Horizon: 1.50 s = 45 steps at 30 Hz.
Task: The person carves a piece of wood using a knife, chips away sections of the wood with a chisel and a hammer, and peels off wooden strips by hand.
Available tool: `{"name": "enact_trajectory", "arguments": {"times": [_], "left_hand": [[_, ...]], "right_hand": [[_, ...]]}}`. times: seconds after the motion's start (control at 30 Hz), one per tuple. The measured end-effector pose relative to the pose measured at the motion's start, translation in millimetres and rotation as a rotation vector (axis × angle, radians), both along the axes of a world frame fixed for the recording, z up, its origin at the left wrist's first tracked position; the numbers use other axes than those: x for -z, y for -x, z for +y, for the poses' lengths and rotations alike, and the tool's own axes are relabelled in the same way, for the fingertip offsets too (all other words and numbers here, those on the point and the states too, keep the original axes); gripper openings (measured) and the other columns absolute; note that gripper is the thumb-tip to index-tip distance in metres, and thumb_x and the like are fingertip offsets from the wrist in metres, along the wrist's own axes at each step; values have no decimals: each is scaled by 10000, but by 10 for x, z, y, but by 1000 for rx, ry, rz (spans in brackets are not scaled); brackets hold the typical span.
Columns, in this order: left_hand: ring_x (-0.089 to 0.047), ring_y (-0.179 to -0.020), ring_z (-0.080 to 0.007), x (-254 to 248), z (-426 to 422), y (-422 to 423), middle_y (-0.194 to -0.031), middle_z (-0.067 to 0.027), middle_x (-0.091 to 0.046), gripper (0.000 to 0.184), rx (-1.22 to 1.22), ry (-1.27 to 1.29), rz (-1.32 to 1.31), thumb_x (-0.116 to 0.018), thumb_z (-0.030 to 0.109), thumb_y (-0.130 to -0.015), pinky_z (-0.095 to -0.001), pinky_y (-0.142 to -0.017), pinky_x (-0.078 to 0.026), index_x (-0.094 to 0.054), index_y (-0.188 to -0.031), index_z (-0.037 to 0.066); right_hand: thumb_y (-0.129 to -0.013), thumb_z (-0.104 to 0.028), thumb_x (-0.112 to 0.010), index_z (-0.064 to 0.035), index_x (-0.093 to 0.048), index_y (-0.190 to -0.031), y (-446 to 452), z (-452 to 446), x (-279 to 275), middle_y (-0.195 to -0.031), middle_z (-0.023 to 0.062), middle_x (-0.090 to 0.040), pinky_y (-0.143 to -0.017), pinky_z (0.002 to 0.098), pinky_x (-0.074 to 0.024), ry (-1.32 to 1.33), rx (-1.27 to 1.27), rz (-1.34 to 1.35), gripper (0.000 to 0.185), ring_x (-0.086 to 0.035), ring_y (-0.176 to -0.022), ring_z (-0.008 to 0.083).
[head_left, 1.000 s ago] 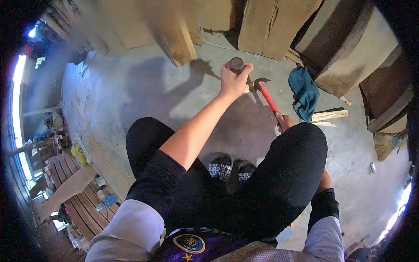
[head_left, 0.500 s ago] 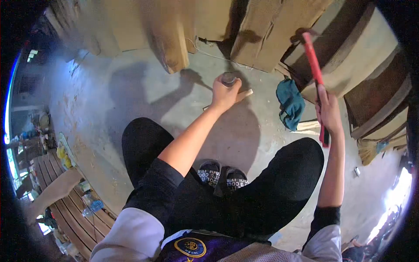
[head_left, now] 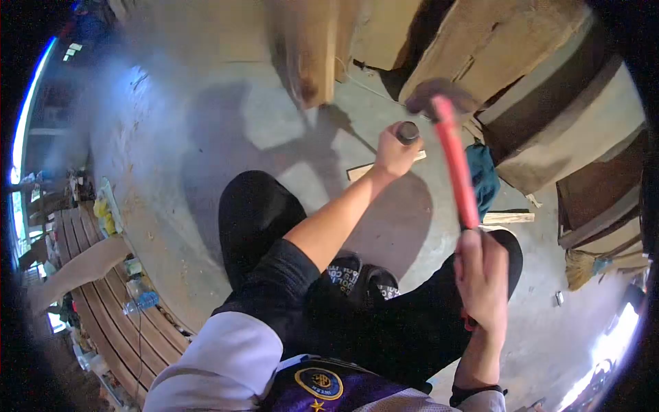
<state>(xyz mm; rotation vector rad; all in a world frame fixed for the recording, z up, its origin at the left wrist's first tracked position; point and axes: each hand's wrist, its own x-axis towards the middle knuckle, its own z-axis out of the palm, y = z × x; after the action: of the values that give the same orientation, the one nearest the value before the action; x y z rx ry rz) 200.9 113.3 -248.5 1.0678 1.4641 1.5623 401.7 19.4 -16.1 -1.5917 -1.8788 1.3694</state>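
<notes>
My left hand [head_left: 396, 152] is wrapped round an upright dark tool handle [head_left: 408, 132], seen from its round top end; its lower part is hidden by the hand. Beneath that hand a short light strip of wood [head_left: 360, 172] lies on the floor, its two ends showing either side. My right hand [head_left: 482, 278] grips a hammer [head_left: 454, 161] by its red and black handle. The hammer's dark head, blurred by motion, is raised to the right of the left hand, apart from the dark handle.
A teal cloth [head_left: 484, 177] and another wood strip [head_left: 508, 218] lie on the concrete floor to the right. Large wooden slabs [head_left: 511, 51] stand along the far side. A slatted wooden bench [head_left: 103, 309] is at left, a straw broom [head_left: 583, 266] at right.
The hammer and my right hand have moved left and nearer to the left hand. The view has shifted slightly; my left hand still grips the dark handle above the wood strip.
</notes>
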Motion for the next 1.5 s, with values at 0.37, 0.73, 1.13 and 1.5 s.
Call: {"name": "enact_trajectory", "arguments": {"times": [0.37,0.73,1.13,1.5], "left_hand": [[-498,-671,-71,-174,-225,39,-702,20,-538,66,77,31,-59,-625,43,-833,-278,-607,-462,-567,-826,11],[-458,-660,-84,-166,-131,51,-667,-5,-493,92,29,38,-18,-638,50,-785,-296,-599,-425,-554,-784,12],[-528,-691,-118,-165,-150,30,-695,-73,-565,105,2,3,-59,-635,53,-779,-328,-630,-457,-552,-801,-8],[-476,-654,-113,-240,-199,20,-668,-41,-510,140,-20,-74,-132,-642,33,-745,-324,-586,-421,-513,-789,3]], "right_hand": [[-1028,-335,-457,9,-506,-749,186,-106,240,-548,22,-445,-467,294,-318,88,154,61,446,-402,-508,96],[-1036,-327,-446,-61,-462,-740,286,-294,417,-616,-46,-374,-465,229,-254,189,417,231,398,-328,-530,40],[-1015,-364,-511,4,-535,-1101,187,-301,679,-856,-13,-486,-590,168,-354,253,502,277,378,-410,-725,36],[-1000,-346,-548,17,-495,-1264,-224,-343,1014,-1034,45,-545,-739,246,-465,-572,-381,-314,451,-511,-913,101]]}}
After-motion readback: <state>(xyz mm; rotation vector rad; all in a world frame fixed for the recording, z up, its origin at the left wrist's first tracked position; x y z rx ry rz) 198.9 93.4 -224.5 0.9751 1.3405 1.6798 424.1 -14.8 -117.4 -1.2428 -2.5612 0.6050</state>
